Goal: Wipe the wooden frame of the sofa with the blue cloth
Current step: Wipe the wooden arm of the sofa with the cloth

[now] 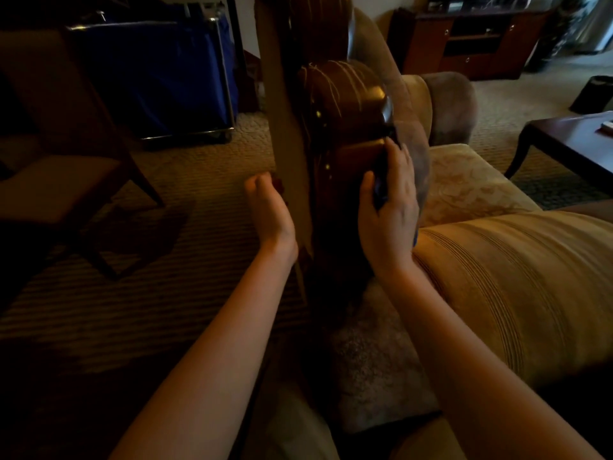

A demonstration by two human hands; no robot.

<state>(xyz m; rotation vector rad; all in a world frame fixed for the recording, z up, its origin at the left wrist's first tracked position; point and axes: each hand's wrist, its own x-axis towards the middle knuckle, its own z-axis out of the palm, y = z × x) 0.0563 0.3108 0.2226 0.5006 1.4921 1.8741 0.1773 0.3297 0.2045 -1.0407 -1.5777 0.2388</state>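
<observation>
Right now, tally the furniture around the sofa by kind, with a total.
Wooden chair: 1
Dark low table: 1
Wooden cabinet: 1
Blue cart: 1
Total: 4

This looks like a hotel room or a furnished lounge. A padded sofa (481, 180) with a dark wooden frame (345, 104) stands on patterned carpet (205, 161). A blue housekeeping cart (156, 74) on a metal frame is parked beside a chair (66, 180); a dark cabinet (471, 38) and a low surface (570, 141) stand beyond.
</observation>
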